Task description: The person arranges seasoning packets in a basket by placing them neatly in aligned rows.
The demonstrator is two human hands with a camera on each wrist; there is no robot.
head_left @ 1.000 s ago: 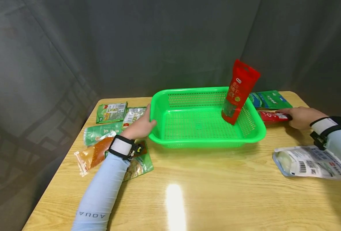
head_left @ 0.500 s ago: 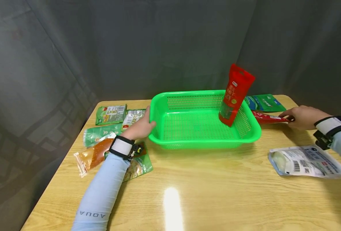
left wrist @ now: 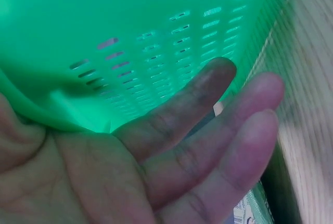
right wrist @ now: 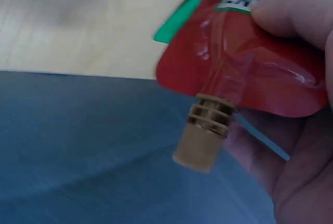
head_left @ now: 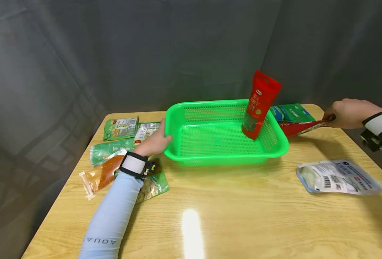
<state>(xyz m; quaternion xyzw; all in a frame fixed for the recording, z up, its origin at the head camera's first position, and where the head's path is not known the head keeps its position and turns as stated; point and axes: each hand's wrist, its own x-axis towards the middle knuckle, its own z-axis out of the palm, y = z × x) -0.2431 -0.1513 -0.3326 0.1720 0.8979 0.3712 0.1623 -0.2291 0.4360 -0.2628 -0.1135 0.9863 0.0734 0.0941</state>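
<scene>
A green plastic basket (head_left: 223,157) stands at the middle of the table. My left hand (head_left: 153,142) holds its left rim, thumb over the edge and fingers along the outer wall; in the left wrist view those fingers (left wrist: 208,151) look fairly straight. Upright and tilted inside the basket's right end is a red snack bag (head_left: 261,102). At the right, my right hand (head_left: 350,113) pinches a red spout pouch (head_left: 295,128) by one end, tilted with that end raised. The right wrist view shows the pouch's tan screw cap (right wrist: 200,138) and the thumb pressed on its face.
Left of the basket lie several packets, among them a green one (head_left: 121,128) and an orange-brown bag (head_left: 103,174). Green packets (head_left: 294,112) lie behind the right hand's pouch. A white and clear packet (head_left: 337,176) lies at the right front. A dark cloth (head_left: 191,54) hangs behind.
The right hand has risen and moved slightly right, lifting one end of the red spout pouch. The left hand keeps its place on the basket. The view has shifted slightly.
</scene>
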